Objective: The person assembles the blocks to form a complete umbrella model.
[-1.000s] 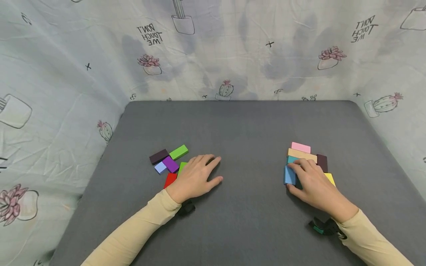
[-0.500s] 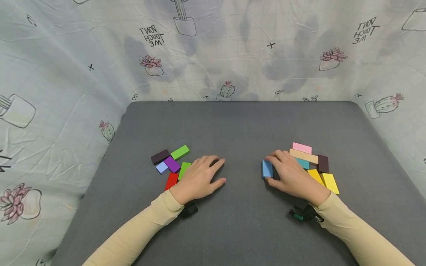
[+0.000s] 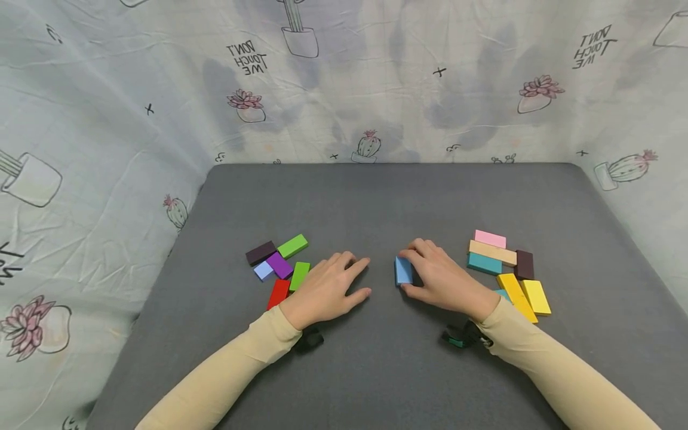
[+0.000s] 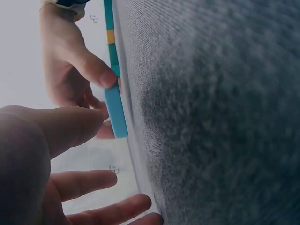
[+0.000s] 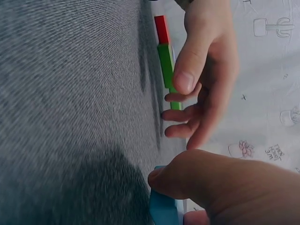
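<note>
The right hand (image 3: 447,277) pinches a smooth-looking blue rectangular block (image 3: 403,272), seemingly for handover, so the left hand (image 3: 324,289), fingers apart, should next grip it.

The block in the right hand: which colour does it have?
The block is blue, seen best in the head view.

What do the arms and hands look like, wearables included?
Left sleeve and right sleeve: long, plain, pale beige, ending at the wrists. Left hand and right hand: bare, no gloves. Left wrist camera looks black; right wrist camera is black with a green patch.
</note>
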Motion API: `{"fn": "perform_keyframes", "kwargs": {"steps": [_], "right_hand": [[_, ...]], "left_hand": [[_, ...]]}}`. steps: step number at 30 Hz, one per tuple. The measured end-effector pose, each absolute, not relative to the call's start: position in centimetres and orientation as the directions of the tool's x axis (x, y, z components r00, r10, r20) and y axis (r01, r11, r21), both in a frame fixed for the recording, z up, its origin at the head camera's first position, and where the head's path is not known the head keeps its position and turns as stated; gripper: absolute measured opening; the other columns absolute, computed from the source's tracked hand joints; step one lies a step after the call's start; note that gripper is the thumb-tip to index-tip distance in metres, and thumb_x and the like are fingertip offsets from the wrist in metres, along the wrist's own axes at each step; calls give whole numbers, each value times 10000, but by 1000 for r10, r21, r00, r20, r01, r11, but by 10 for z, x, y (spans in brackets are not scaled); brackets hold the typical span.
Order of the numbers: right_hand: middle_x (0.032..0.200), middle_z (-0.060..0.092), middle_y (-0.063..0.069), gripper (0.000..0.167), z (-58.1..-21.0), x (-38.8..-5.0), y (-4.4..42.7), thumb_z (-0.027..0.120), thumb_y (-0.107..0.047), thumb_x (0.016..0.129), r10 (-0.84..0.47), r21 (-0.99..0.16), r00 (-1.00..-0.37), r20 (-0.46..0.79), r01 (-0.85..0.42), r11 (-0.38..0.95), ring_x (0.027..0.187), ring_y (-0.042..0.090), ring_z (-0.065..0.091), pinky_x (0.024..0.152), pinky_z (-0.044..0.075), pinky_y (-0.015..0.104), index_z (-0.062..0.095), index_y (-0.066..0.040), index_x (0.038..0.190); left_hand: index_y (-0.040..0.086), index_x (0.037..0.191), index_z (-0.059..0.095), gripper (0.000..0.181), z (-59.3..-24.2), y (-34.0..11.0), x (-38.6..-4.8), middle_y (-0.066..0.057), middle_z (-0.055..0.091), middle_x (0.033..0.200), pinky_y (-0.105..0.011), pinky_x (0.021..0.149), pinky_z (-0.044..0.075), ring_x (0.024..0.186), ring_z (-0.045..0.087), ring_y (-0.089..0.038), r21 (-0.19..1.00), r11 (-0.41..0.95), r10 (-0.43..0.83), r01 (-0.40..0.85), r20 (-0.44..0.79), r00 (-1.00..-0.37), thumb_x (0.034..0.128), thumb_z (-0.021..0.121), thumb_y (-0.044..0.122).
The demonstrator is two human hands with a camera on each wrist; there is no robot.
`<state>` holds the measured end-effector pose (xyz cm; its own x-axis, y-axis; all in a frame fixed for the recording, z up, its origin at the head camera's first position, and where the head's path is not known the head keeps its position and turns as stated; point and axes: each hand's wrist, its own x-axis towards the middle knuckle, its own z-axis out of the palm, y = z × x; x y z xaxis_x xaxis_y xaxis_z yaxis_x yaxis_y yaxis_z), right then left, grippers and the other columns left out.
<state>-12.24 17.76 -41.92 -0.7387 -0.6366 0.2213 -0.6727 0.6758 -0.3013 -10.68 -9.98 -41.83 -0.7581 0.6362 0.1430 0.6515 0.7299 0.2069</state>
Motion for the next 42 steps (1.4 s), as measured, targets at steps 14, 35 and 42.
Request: {"fn": "perform_keyframes", "kwargs": {"steps": [14, 35, 42], "right_hand": [[1208, 598, 138, 553, -427, -128, 157, 858, -245, 863, -677, -339, -701, 226, -708, 620, 1007, 228, 592, 856, 536, 402, 647, 38, 1288], [1196, 580, 81, 550, -431, -125, 152, 862, -292, 869, -714, -373, -659, 238, -740, 559, 954, 141, 543, 799, 515, 315, 655, -5, 1290], [1170, 559, 27, 550, -429, -123, 154, 863, -335, 868, -717, -421, -678, 163, -705, 571, 930, 109, 516, 790, 501, 288, 660, -48, 1291]], "left_hand": [[96, 1358, 669, 454, -417, -89, -111, -60, 664, 1170, -352, 823, 568, 973, 625, -191, 244, 661, 697, 710, 150, -701, 1019, 664, 398], [133, 1177, 747, 255, -424, -83, -118, -16, 673, 1005, -329, 749, 544, 842, 606, -160, 209, 590, 745, 780, 231, -625, 982, 738, 297], [139, 1175, 752, 268, -425, -83, -116, -13, 683, 1023, -308, 741, 536, 846, 594, -151, 221, 570, 756, 791, 235, -610, 966, 759, 307]]}}
